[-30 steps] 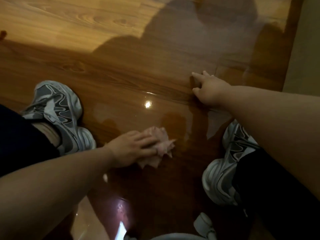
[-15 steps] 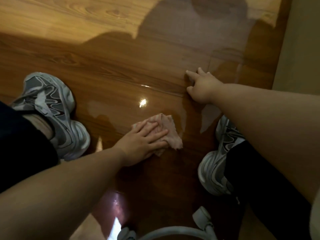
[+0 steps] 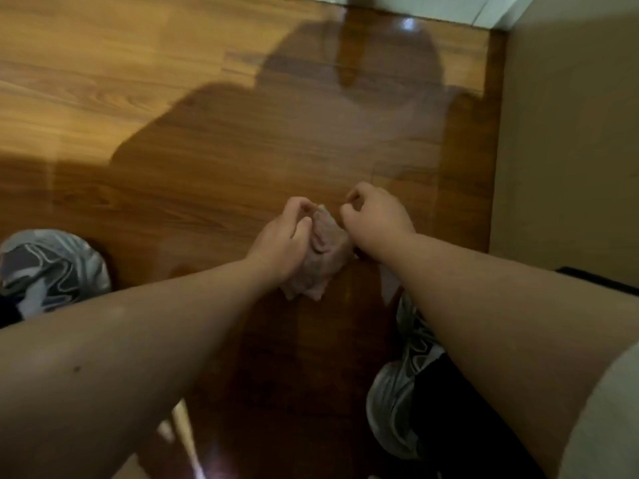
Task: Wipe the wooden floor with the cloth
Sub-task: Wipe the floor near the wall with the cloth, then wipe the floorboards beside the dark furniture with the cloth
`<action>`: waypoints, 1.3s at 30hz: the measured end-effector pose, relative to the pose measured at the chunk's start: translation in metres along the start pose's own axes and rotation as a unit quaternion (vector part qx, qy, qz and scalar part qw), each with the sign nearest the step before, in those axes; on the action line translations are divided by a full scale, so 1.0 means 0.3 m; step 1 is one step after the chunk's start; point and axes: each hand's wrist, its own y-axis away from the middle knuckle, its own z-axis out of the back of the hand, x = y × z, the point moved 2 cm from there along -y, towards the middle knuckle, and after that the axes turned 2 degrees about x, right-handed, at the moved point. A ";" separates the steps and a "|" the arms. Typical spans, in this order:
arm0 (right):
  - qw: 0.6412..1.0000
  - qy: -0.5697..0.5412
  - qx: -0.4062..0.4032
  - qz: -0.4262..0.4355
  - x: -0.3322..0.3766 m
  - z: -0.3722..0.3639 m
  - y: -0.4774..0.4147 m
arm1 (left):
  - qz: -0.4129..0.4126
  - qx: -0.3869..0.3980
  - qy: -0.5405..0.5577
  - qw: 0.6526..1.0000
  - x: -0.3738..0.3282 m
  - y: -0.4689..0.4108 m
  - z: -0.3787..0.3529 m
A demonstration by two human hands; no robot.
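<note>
Wooden floor [image 3: 207, 181] glossy, shadowed | beige wall [image 3: 570, 150] right | pink cloth [image 3: 328, 243] centre

Light level: dim, warm. Upper left floor [image 3: 86, 81] is brightly lit; the person's broad shadow [image 3: 311, 140] darkens the centre and right, with a defined diagonal edge. Glare spot [image 3: 408, 23] on the glossy boards at top right; a pale reflection streak [image 3: 193, 440] at the bottom edge. Whole frame soft. Left hand [image 3: 283, 236], right hand [image 3: 375, 219] and cloth [image 3: 325, 250] blurred. Forearms [image 3: 138, 357] swell toward the lower corners, wide-angle distortion.
</note>
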 end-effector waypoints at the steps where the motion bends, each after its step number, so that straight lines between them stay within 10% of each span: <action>1: 1.000 0.019 0.016 0.012 0.008 -0.006 -0.007 | -0.011 -0.004 -0.010 1.000 -0.021 -0.027 0.011; 5: 0.983 0.112 0.098 0.107 0.047 -0.021 0.026 | 0.010 -0.145 -0.133 0.980 -0.006 -0.160 0.164; 9: 0.916 0.194 0.148 0.317 0.087 -0.094 0.110 | 0.040 -0.123 -0.266 0.955 0.083 -0.281 0.291; 12: 0.926 0.227 0.265 0.146 0.020 -0.111 0.067 | 0.017 -0.126 -0.291 0.948 0.078 -0.350 0.311; 19: 0.980 0.137 0.113 -0.085 -0.118 0.206 -0.148 | -0.098 -0.063 -0.290 0.950 -0.048 -0.431 0.282; 26: 0.856 0.266 0.399 -0.195 -0.193 0.203 -0.095 | -0.103 -0.048 -0.319 0.941 -0.038 -0.499 0.288; 37: 0.948 0.186 0.014 -0.258 -0.238 0.231 -0.335 | -0.110 -0.033 -0.312 0.943 -0.045 -0.596 0.273; 39: 0.972 0.186 0.012 -0.146 -0.120 0.097 -0.278 | -0.092 0.005 -0.327 0.941 -0.072 -0.624 0.294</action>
